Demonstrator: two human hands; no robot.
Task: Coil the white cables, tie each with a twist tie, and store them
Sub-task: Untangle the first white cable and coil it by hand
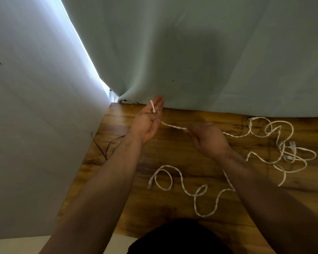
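White cable runs taut between our hands above the counter. Left hand lies palm-up, fingers straight, the cable's end across it; right hand curls round the cable in a pinch. We'd wind even loops round the left palm, feeding slack from the tangle on the right. Second cable waits nearer us, black ties at the left. Right fingertips are hidden, and our right arm covers part of that second cable.
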